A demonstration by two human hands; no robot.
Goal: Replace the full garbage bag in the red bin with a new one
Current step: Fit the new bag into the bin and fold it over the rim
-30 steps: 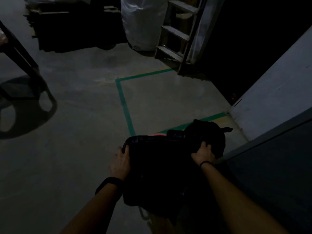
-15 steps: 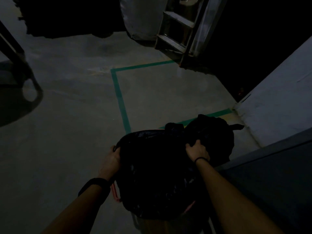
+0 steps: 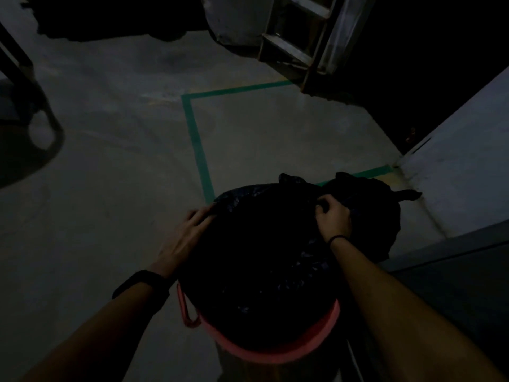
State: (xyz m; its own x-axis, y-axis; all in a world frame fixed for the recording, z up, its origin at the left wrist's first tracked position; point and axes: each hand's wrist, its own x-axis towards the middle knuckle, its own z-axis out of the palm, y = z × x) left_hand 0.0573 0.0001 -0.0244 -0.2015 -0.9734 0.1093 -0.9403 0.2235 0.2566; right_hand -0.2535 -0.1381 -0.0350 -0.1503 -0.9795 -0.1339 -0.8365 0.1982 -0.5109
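Crinkling glossy black bag (image 3: pixel 264 244) over round red bin (image 3: pixel 275 351), right hand (image 3: pixel 333 216) pinching.

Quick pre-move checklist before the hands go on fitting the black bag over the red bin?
1. Left hand on the bag: ok, it lies flat against the left side of the black bag, fingers spread.
2. Right hand grip: ok, fingers curled, pinching bag film at the far right edge.
3. Bag over the red bin rim: not ok, the near rim and the side handle are bare.
4. Far rim covered: cannot tell, the bag hides it.
5. Tied black bag on the floor behind the right hand: cannot tell if it touches the bin.
6. Lighting: not ok, the bag's folds are barely readable.
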